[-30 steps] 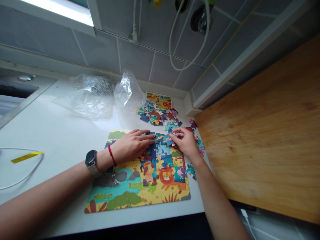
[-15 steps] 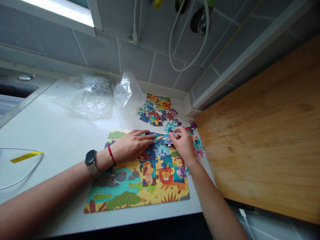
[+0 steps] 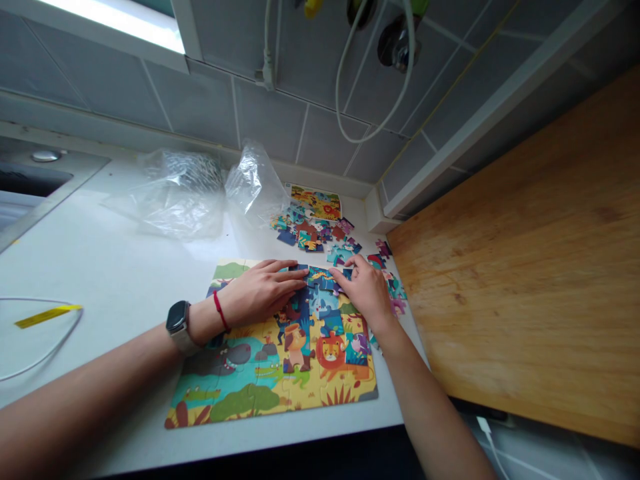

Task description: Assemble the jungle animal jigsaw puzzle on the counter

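Note:
A colourful animal jigsaw puzzle (image 3: pixel 280 373) lies partly assembled on the white counter (image 3: pixel 125 267). My left hand (image 3: pixel 263 290) rests flat on its upper middle, fingers stretched out and pointing right. My right hand (image 3: pixel 365 290) sits at the puzzle's upper right edge, fingers curled down onto a puzzle piece (image 3: pixel 343 277) at the top row. A heap of loose pieces (image 3: pixel 313 230) lies just behind the hands, with several more (image 3: pixel 393 283) to the right of my right hand.
A crumpled clear plastic bag (image 3: pixel 190 190) lies behind the puzzle. A picture card (image 3: pixel 317 200) sits by the tiled wall. A wooden board (image 3: pixel 525 267) fills the right side. A white cable with a yellow tag (image 3: pixel 45 317) lies at left, a sink edge (image 3: pixel 30 180) beyond.
My right hand has moved left and down onto the puzzle's top edge, pressing on the piece it held. The left hand has stayed flat in place.

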The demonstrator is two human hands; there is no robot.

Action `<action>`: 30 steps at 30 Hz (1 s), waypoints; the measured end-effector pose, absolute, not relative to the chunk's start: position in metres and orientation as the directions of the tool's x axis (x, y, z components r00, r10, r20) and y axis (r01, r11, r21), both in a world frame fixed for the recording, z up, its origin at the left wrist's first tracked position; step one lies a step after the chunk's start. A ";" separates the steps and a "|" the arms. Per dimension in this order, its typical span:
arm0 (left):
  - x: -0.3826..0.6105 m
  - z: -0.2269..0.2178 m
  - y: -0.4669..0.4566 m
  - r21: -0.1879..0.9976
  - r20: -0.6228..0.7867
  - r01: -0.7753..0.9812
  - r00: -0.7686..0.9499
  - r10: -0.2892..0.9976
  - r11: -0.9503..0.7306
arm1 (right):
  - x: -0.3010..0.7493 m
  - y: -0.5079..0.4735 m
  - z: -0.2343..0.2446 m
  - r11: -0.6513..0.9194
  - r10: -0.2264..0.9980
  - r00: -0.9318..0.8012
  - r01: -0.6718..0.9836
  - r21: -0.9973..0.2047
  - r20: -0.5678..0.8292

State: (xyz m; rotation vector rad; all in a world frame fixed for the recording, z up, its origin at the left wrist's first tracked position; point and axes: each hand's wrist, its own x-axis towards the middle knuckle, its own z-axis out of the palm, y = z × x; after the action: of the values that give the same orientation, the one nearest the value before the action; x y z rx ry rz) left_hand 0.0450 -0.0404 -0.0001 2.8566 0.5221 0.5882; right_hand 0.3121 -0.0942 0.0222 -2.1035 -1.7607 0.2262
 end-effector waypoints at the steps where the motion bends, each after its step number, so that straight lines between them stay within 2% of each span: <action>1: 0.045 0.000 -0.040 0.243 0.347 0.302 0.861 0.373 -0.922 | 0.313 -0.094 0.022 -0.096 0.975 0.171 0.897 -0.431 0.139; 3: 0.045 -0.001 -0.041 0.255 0.339 0.302 0.862 0.378 -0.918 | 0.316 -0.094 0.023 0.041 0.980 0.059 0.873 -0.486 0.188; 6: 0.044 -0.001 -0.040 0.293 0.327 0.301 0.861 0.391 -0.908 | 0.321 -0.094 0.027 0.259 0.962 -0.180 0.833 -0.488 0.204; 10: 0.043 -0.002 -0.039 0.306 0.324 0.282 0.867 0.378 -0.909 | 0.325 -0.094 0.028 0.351 0.936 -0.319 0.800 -0.486 0.150; 16: 0.039 -0.001 -0.036 0.285 0.341 0.241 0.879 0.333 -0.928 | 0.320 -0.094 0.019 0.360 0.933 -0.305 0.771 -0.526 0.191; 21: 0.038 0.008 -0.035 0.242 0.344 0.286 0.868 0.357 -0.927 | 0.314 -0.095 0.015 0.340 0.940 -0.284 0.718 -0.608 0.190; 24: 0.038 0.011 -0.035 0.238 0.344 0.303 0.863 0.371 -0.923 | 0.320 -0.094 0.020 0.347 0.938 -0.254 0.679 -0.647 0.236; 27: 0.039 0.011 -0.038 0.267 0.362 0.308 0.846 0.391 -0.913 | 0.332 -0.091 0.029 0.326 0.933 -0.117 0.672 -0.665 0.339; 30: 0.042 0.009 -0.043 0.284 0.361 0.309 0.843 0.400 -0.908 | 0.345 -0.088 0.036 0.218 0.926 0.072 0.700 -0.680 0.371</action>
State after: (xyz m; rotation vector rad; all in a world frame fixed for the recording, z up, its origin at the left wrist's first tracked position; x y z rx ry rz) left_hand 0.0422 -0.0428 0.0091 2.8064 0.5472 0.6184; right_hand 0.3445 -0.0882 0.0362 -1.5382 -1.6822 0.3511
